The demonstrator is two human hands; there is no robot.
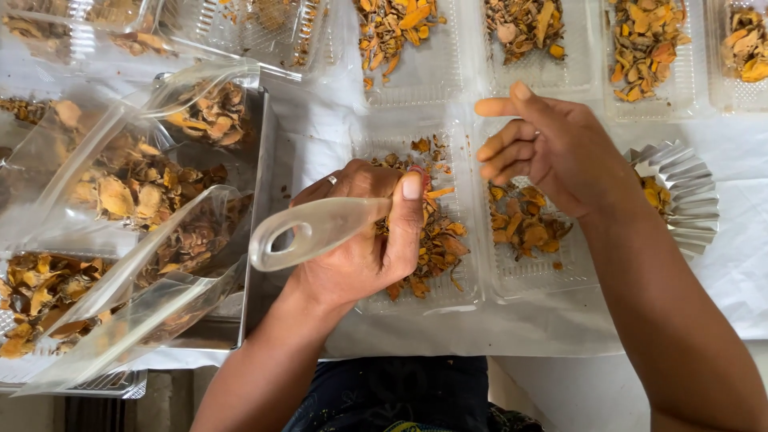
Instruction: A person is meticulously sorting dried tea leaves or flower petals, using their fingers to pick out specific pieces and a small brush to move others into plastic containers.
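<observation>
The left hand is curled around the bowl end of a clear plastic scoop, thumb pressed flat along its top; the looped handle of the scoop sticks out to the left, away from the palm. This hand hovers over a shallow clear plastic tray of orange-brown dried slices, the landmark here, which lies on a white sheet-covered table.

The right hand hangs loosely half-open just right of that tray, forefinger stretched out to the left, other fingers bent, gripping nothing. Below it sits a second clear tray with a smaller heap of the same slices, touching the landmark tray's right side. Further right, partly behind the wrist, stands a fluted silver foil cup with a few orange pieces in it.

Beyond the landmark tray runs a row of clear trays filled with dried slices. Left of it a steel pan bears several clear plastic bags stuffed with brown-orange chips, their open mouths tilted towards the scoop. None of the packages shows a label.
</observation>
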